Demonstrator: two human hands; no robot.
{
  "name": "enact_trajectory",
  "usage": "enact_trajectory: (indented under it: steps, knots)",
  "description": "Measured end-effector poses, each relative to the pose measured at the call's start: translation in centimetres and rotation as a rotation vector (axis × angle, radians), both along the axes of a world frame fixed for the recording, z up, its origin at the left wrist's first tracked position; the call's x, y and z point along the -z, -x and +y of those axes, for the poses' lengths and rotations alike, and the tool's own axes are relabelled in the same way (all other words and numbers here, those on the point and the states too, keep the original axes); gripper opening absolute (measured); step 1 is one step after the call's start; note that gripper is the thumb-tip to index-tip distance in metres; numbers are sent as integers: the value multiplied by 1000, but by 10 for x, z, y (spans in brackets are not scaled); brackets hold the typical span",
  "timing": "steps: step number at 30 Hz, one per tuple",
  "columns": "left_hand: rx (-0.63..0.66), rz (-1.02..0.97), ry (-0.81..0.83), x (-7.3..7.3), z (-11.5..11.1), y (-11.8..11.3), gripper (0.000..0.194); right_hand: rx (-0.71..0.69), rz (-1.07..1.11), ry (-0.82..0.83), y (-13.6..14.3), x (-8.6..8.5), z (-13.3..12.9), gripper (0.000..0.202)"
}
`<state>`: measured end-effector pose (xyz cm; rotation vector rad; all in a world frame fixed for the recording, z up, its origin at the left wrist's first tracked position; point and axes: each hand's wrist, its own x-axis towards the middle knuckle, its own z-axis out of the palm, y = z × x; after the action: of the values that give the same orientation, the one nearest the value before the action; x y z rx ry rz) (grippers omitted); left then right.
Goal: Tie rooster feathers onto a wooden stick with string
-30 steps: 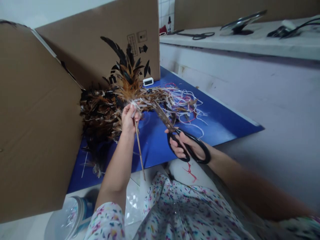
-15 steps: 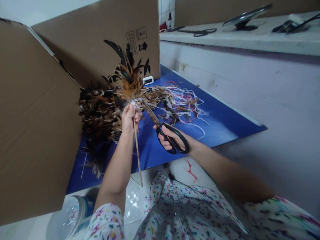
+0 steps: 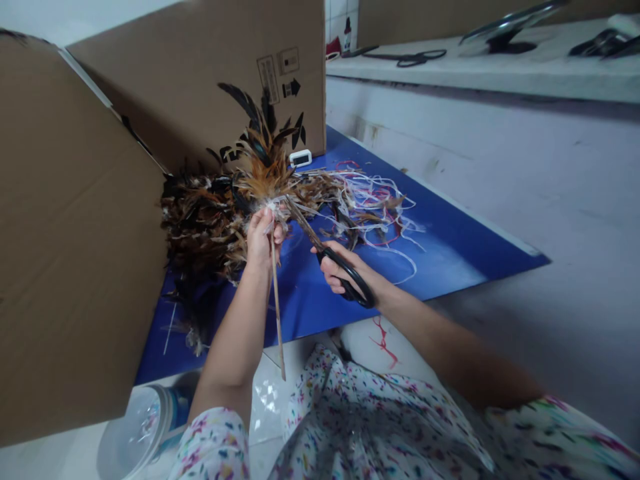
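Observation:
My left hand (image 3: 262,235) is closed around the base of a bundle of brown and black feathers (image 3: 267,160) on a thin wooden stick (image 3: 277,313), which points down toward me. White fibres show at the bundle's base, above my fingers. My right hand (image 3: 336,268) grips the black handles of a pair of scissors (image 3: 357,280). Their dark blades slant up and left, with the tips beside the white base. Whether the tips touch it I cannot tell. Behind my left hand a heap of feathers (image 3: 200,227) lies on the blue table (image 3: 310,307).
Cardboard boxes (image 3: 65,233) stand at the left and behind. White and red strings (image 3: 385,200) and a small white device (image 3: 301,158) lie on the table. Other scissors (image 3: 421,58) rest on a ledge (image 3: 475,75). A clear bucket (image 3: 133,433) stands at lower left.
The scissors' handles have come closer together in my right hand. My left hand still holds the bundle in nearly the same place. The whole view has shifted slightly.

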<state>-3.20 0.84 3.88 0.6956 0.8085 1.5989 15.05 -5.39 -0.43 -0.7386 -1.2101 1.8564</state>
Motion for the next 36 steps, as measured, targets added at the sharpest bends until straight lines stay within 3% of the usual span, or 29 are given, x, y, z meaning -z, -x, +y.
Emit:
enact_trajectory:
  steps: [7,13,20,27,36]
  knots:
    - [-9,12,-15,6,1,0,34,4,-55,-51,-1,-3,2,65]
    - [25,10,-40,4,-2,-1,40,53,-118,-118,-1,-3,5,56]
    - [32,41,-36,3,-3,-6,38,125,-251,-231,0,1,10,57]
    - [22,28,-30,1,-5,-10,37,166,-277,-246,3,-5,8,56]
    - [37,38,-38,5,-4,-9,35,189,-306,-307,2,-2,8,51]
